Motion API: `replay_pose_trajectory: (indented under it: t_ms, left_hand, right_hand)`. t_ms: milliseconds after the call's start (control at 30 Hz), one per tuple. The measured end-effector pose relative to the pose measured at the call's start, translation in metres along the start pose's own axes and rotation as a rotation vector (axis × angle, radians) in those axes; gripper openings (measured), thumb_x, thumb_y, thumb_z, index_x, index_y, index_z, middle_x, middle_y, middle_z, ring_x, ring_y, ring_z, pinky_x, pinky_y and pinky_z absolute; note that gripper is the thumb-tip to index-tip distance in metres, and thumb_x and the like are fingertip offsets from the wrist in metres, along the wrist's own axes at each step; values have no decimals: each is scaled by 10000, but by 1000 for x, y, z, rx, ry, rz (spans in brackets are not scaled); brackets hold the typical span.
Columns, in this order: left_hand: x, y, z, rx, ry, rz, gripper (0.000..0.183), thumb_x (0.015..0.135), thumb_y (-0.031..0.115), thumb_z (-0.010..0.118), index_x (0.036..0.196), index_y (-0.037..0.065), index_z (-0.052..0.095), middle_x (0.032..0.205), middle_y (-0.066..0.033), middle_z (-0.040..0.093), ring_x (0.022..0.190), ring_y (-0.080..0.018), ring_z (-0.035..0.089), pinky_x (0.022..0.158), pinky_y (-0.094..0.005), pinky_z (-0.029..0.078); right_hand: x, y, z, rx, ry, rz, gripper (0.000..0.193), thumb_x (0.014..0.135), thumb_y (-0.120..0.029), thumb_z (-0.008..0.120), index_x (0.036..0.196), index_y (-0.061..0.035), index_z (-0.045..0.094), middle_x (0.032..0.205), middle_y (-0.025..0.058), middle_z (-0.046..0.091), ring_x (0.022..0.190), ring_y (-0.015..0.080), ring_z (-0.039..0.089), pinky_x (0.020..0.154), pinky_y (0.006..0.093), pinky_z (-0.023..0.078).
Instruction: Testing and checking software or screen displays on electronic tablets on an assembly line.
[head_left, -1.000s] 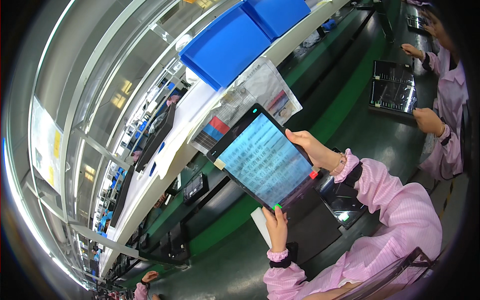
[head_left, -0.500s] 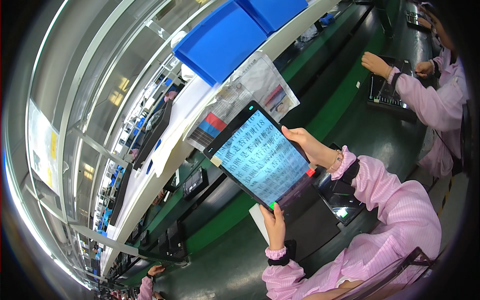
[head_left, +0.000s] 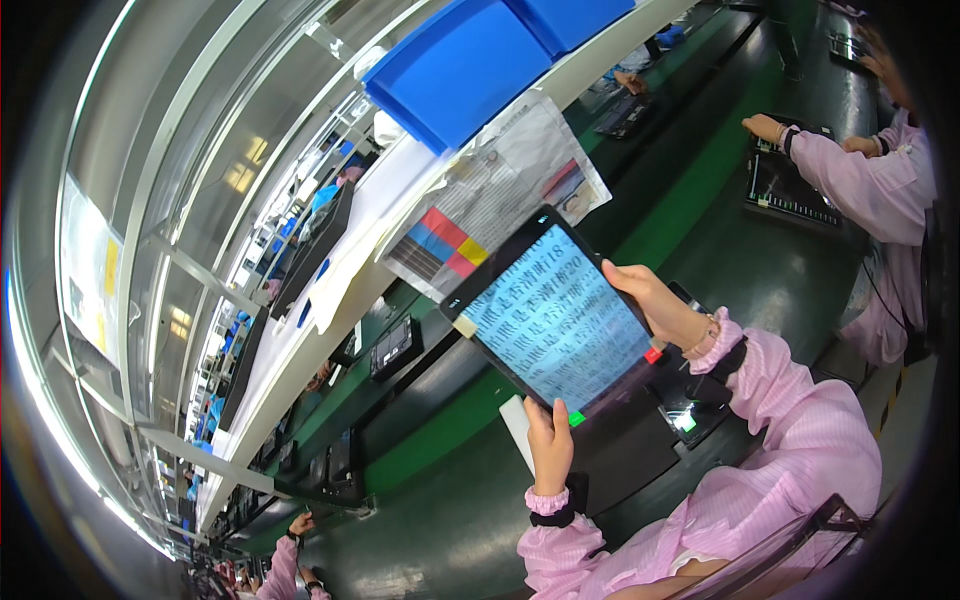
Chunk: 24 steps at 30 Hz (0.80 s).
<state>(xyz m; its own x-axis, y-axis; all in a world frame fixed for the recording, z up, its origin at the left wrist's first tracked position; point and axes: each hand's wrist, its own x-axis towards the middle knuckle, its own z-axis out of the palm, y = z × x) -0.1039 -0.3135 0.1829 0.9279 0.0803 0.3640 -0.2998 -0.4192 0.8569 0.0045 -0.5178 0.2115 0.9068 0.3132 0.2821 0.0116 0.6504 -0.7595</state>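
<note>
A black-framed tablet [head_left: 565, 310] with a lit blue-white screen full of dark text is tilted between my two hands. My left hand [head_left: 549, 445] grips its lower edge, thumb on the front beside a green sticker [head_left: 575, 418]. On the opposite side, my right hand [head_left: 660, 308] grips the edge, near a red tag [head_left: 653, 355]. Behind the tablet hangs a printed sheet [head_left: 510, 175] with colour blocks. Below it lie a dark pad [head_left: 620, 450] and another dark device [head_left: 690, 405] with a glowing green spot, partly hidden by my right arm.
Blue bins [head_left: 470, 70] stand on a white shelf [head_left: 590, 60] above the green-and-black line. Dark devices [head_left: 397, 348] lie along the line at left. A co-worker's pink sleeve [head_left: 860, 185] reaches over an opened device [head_left: 790, 185] at right; another person's hand [head_left: 300, 524] shows lower left.
The tablet and my right hand have shifted right, uncovering a yellow block on the sheet. My left hand stays at its lower edge. A hand with a device now shows beyond the shelf.
</note>
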Motion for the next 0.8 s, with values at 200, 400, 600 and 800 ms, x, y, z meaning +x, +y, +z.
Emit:
replay_pose_trajectory:
  t_ms: [200, 400, 600, 800]
  left_hand:
    - [9, 10, -7, -43, 70, 49, 288, 965, 203, 459, 1160, -9, 468, 674, -3, 433, 599, -69, 357, 544, -219, 306]
    - [12, 15, 3, -67, 149, -35, 239, 973, 210, 450, 860, 3, 487, 625, 32, 386, 584, -56, 319, 505, -233, 277]
    - [11, 24, 8, -60, 176, 9, 292, 977, 238, 447, 785, 18, 438, 598, 42, 321, 569, -38, 282, 483, -235, 239]
    - [0, 21, 0, -91, 132, -121, 319, 981, 288, 433, 886, 10, 557, 687, 40, 393, 613, -55, 354, 552, -225, 304]
  right_hand:
    - [-40, 11, -12, 16, 100, 80, 408, 966, -361, 450, 992, 8, 621, 959, 28, 640, 855, 74, 583, 784, 240, 462]
    - [-62, 8, -18, -94, 116, 28, 413, 967, -342, 448, 1018, 28, 624, 985, 53, 656, 875, 101, 603, 793, 244, 469]
    - [-71, -5, -4, -130, 148, 20, 414, 958, -385, 460, 950, -6, 628, 923, 19, 640, 824, 69, 585, 738, 233, 469]
    - [-74, -1, -12, -127, 118, 39, 391, 961, -355, 466, 932, -1, 629, 897, 21, 644, 809, 68, 586, 731, 229, 473]
